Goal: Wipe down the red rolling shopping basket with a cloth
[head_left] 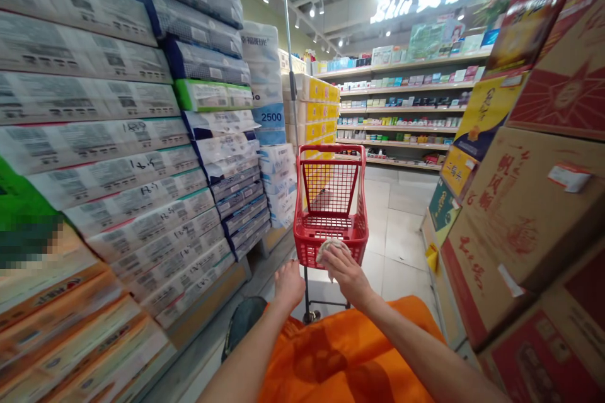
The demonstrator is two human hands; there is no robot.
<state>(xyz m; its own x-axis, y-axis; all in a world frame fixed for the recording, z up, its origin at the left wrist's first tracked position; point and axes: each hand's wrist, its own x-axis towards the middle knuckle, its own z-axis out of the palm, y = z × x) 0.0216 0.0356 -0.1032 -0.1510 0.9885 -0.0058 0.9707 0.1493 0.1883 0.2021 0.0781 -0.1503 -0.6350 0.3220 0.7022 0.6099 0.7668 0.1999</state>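
A red plastic shopping cart stands in the aisle just ahead of me, its basket bare. My right hand rests on the cart's near rim, fingers curled over a pale crumpled cloth. My left hand hangs lower and left of the cart, fingers folded in, with nothing visible in it. An orange garment covers my lap below both forearms.
Tall stacks of packaged tissue line the left side down to a low pallet. Cardboard cartons wall the right side. Stocked shelves run across the far end. A pale tiled floor stretches past the cart.
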